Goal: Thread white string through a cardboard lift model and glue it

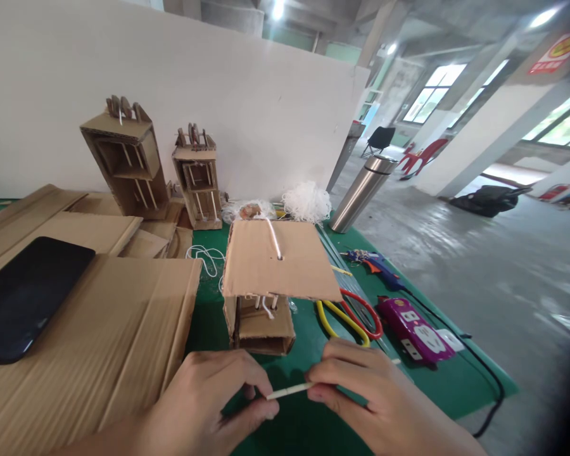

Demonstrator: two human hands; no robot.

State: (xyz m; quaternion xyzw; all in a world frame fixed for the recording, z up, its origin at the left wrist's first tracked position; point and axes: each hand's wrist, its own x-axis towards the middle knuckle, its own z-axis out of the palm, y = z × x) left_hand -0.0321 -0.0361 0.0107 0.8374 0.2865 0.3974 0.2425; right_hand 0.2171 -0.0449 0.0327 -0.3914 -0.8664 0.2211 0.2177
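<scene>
A short, pale wooden stick (291,390) is stretched between my hands above the green table mat. My left hand (221,392) pinches its left end between thumb and fingertips. At the other end, my right hand (354,383) grips it between thumb and forefinger. Just beyond them stands a small cardboard box structure (280,259) with a wide flat top. White cord pokes out of a hole in that top, and more cord hangs among thin sticks inside the box.
Scissors with red and yellow handles (344,323), a purple case (415,332) and a blue glue gun (380,269) lie to the right. A steel flask (363,193) stands behind. Cardboard sheets (137,304) with a black phone (31,297) fill the left. Two cardboard models (197,183) stand behind.
</scene>
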